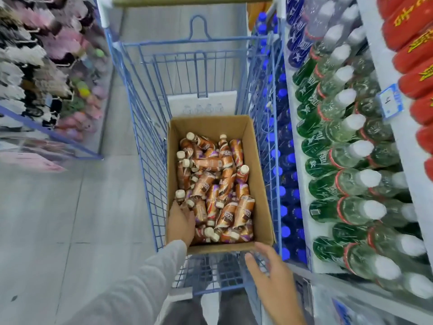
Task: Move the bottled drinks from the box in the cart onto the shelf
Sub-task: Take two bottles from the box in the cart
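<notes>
Bottled drinks [215, 184] lie jumbled on their sides in the box [263, 188], which sits in the cart [138, 118]. We judge them light, stiff plastic with a slick wrap, best taken round the body below the cap. At the box's near left corner our left hand [181, 222] reaches in, fingers [186, 208] touching bottles; we cannot tell whether they grip one. Just outside the box's near right corner our right hand [273, 275] hovers, spread and empty. Right of the box stands the shelf [375, 48].
</notes>
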A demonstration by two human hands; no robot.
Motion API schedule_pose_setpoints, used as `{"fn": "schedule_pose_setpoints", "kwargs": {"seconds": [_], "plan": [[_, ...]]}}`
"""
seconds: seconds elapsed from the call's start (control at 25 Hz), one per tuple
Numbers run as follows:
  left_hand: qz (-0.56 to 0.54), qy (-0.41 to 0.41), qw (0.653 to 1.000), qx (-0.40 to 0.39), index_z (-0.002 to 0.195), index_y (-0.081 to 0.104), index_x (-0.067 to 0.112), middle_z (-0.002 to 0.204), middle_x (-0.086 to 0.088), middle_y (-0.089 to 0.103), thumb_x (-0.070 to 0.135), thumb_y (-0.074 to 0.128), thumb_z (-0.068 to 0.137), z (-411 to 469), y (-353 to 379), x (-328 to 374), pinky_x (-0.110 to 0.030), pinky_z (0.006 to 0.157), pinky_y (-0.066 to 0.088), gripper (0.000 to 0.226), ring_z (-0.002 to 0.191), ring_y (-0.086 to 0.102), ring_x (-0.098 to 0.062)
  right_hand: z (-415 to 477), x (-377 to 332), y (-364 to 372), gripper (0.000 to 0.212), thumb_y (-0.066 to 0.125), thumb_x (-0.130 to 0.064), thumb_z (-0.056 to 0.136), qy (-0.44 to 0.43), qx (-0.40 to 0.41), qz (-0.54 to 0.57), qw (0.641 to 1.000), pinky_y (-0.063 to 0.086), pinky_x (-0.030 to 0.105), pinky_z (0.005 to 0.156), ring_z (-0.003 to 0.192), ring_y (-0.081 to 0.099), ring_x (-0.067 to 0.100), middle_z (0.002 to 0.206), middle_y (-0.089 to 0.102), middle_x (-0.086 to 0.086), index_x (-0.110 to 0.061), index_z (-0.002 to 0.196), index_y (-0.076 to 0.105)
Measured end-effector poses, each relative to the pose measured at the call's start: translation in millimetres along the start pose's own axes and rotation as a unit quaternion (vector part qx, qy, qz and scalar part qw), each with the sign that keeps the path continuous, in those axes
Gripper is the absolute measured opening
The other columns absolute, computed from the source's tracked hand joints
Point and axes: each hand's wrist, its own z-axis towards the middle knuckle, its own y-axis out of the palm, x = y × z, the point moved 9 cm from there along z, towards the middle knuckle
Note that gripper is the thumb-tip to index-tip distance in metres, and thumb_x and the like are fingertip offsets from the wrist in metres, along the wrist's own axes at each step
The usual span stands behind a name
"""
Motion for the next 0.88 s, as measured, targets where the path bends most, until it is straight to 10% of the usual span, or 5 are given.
{"fn": "schedule_pose_setpoints", "kwargs": {"seconds": [0.6, 0.88], "plan": [[0.204, -0.024, 0.979, 0.0, 0.156, 0.009, 0.016, 0.14, -0.018, 0.041, 0.015, 0.066, 0.09, 43.0, 47.5, -26.1, -0.047, 0.097, 0.05, 0.088, 0.118, 0.056, -0.038, 23.1, 24.8, 5.1, 0.035, 0.062, -0.05, 0.093, 0.032, -0.055, -0.051, 0.997, 0.041, 0.027, 0.105, 0.121, 0.051, 0.002, 0.129, 0.058, -0.023, -0.041, 0.127, 0.055], [-0.005, 0.026, 1.0, -0.007, 0.149, 0.033, 0.039, 0.113, -0.003, 0.067, 0.032, 0.08, 0.081, 12.0, 20.6, -7.3, -0.043, 0.102, 0.051, 0.083, 0.107, 0.061, -0.025, 46.7, -0.4, 3.6, 0.041, 0.06, -0.049, 0.096, -0.017, -0.088, -0.076, 0.993, 0.043, 0.03, 0.107, 0.125, 0.052, 0.003, 0.135, 0.055, -0.021, -0.04, 0.134, 0.052]]}}
